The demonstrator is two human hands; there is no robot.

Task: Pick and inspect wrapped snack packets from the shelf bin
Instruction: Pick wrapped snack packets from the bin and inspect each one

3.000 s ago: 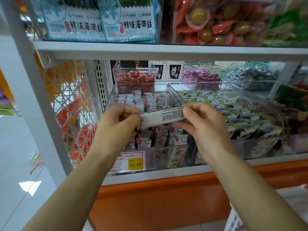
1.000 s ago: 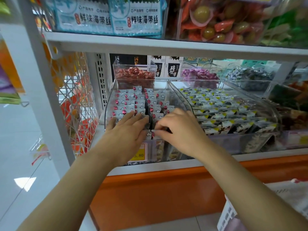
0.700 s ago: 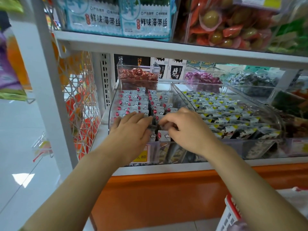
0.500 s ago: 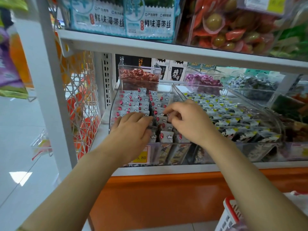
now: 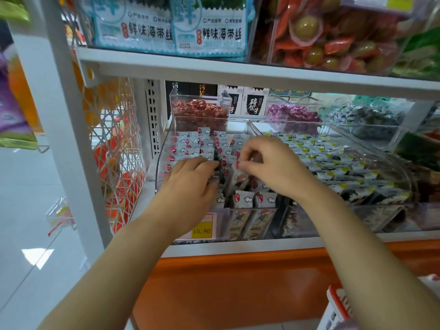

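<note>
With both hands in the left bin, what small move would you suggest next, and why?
Probably lift the right hand straight up, drawing out the snack packet its fingertips seem to pinch. The left hand lies flat on the neighbouring packets, likely pinning them down, and inspecting needs that packet clear of the bin.

Clear glossy plastic bin; shiny film snack packets; matt white metal shelf
</note>
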